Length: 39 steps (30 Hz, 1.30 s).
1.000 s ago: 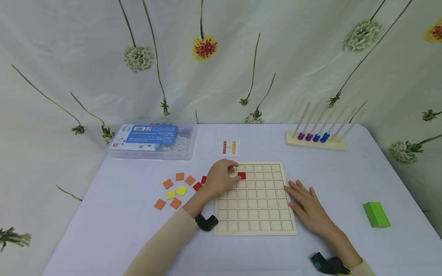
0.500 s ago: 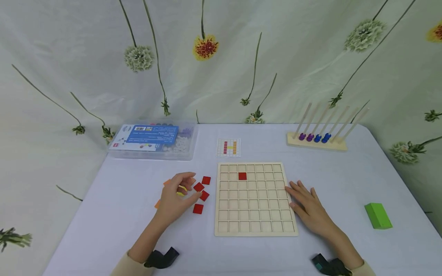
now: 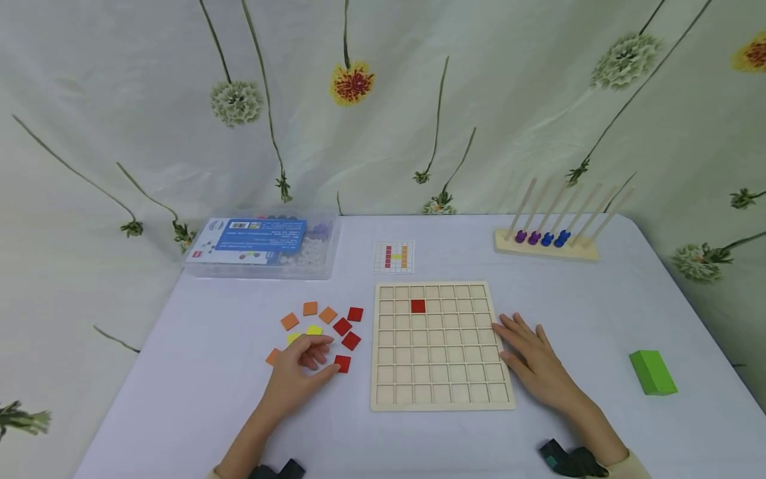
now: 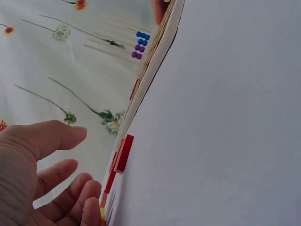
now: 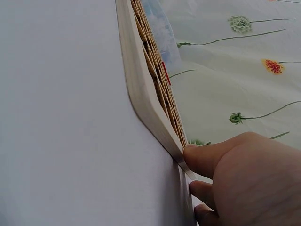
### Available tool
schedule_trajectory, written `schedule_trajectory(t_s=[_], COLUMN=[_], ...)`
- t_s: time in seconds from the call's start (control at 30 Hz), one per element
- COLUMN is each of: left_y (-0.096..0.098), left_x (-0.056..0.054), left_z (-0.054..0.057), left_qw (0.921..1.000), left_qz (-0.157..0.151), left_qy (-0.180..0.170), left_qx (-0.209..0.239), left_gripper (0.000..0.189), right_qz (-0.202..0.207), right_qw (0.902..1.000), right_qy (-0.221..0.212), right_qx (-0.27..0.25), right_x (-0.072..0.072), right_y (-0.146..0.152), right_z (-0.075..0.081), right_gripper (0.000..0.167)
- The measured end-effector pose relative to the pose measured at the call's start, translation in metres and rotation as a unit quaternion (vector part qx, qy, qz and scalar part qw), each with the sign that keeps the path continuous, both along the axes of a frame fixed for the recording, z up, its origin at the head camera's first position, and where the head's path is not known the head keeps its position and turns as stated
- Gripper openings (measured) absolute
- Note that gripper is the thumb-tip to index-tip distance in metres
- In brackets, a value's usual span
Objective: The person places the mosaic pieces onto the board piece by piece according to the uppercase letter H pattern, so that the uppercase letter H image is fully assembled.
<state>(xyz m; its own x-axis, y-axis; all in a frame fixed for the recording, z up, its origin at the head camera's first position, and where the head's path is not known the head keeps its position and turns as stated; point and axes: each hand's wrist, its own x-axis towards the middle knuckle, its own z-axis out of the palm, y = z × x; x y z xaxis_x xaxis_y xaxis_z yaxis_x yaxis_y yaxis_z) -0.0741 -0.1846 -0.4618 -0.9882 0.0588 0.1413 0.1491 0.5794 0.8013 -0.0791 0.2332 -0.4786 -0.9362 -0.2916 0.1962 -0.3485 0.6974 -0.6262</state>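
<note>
My left hand (image 3: 299,372) hovers at the loose tiles left of the board, thumb and fingers apart with nothing between them. Its thumb tip overlaps the nearest red tile (image 3: 342,364) in the head view; the left wrist view shows a gap between the thumb and that red tile (image 4: 124,154). A wooden grid board (image 3: 441,403) lies in the middle, one red tile (image 3: 418,306) sitting in a cell of its second row. My right hand (image 3: 541,366) rests with extended fingers on the table, fingertips touching the board's right edge (image 5: 155,110).
Other red tiles (image 3: 351,340), orange tiles (image 3: 290,321) and yellow tiles (image 3: 314,330) lie left of the board. Behind it is a pattern card (image 3: 394,257). A clear plastic box (image 3: 257,246), a peg stand (image 3: 544,247) with beads and a green block (image 3: 653,372) stand farther out.
My left hand has left the red tile on the board, moved left over the loose tiles, then come down nearer the closest red one. The right hand has kept its place.
</note>
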Motion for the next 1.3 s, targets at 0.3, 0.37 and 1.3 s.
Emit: schedule_trajectory(t_s=[0.3,0.37,1.3], left_y=[-0.0012,-0.0011,0.0045], left_x=[0.0013,0.0013,-0.0002], left_z=[-0.0060,-0.0061,-0.0064], left_qw=[0.9995,0.9991,0.9921], left_qz=[-0.005,-0.006,-0.013], left_qy=[-0.018,-0.018,-0.021], left_qx=[-0.026,-0.037,-0.123], left_gripper=[0.043,0.044,0.030], right_qz=[-0.002,-0.002,-0.002], right_qw=[1.0000,1.0000,1.0000], right_qy=[0.007,0.007,0.004], right_qx=[0.004,0.004,0.004], right_x=[-0.0010,-0.0010,-0.0001], right_y=[0.0001,0.0001,-0.0004], right_z=[-0.0003,-0.0003,0.0018], right_gripper=[0.048,0.048,0.047])
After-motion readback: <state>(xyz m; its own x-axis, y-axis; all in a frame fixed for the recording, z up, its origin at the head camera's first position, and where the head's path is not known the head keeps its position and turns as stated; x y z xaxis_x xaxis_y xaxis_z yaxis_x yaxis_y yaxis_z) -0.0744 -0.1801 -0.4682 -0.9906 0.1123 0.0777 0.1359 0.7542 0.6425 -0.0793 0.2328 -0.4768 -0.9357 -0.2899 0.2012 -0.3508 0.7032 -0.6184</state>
